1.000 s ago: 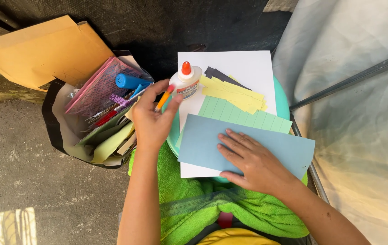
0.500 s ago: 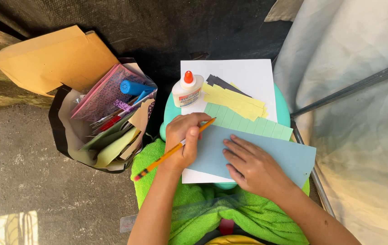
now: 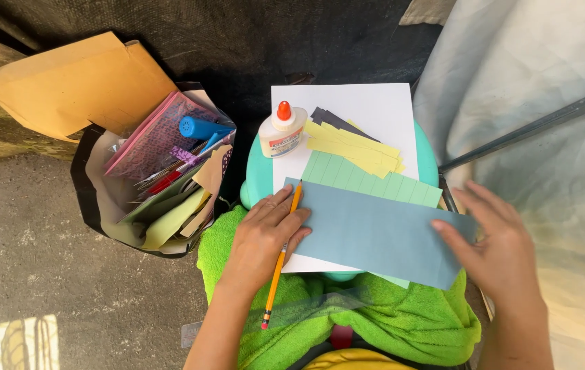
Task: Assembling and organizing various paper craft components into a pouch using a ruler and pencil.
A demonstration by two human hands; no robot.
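Note:
My left hand (image 3: 263, 236) holds an orange pencil (image 3: 280, 260) and rests on the left end of a blue-grey paper sheet (image 3: 374, 233). The pencil tip touches the sheet's upper left corner. My right hand (image 3: 498, 243) presses its fingers flat on the sheet's right end. Under the sheet lie a green lined paper (image 3: 374, 181) and a white sheet (image 3: 354, 109). Yellow paper strips (image 3: 354, 147) and dark strips (image 3: 333, 118) lie on the white sheet. A white glue bottle (image 3: 282, 130) with an orange cap stands at the left edge.
The papers sit on a round teal stool (image 3: 429, 157) above a green towel (image 3: 388, 322). A bag (image 3: 94, 199) with papers, a blue marker (image 3: 200, 128) and a pink folder stands at left. A brown envelope (image 3: 80, 82) leans behind it. Grey fabric hangs at right.
My left hand took the pencil from near the glue bottle down to the blue sheet's left end. My right hand slid from the sheet's middle to its right end.

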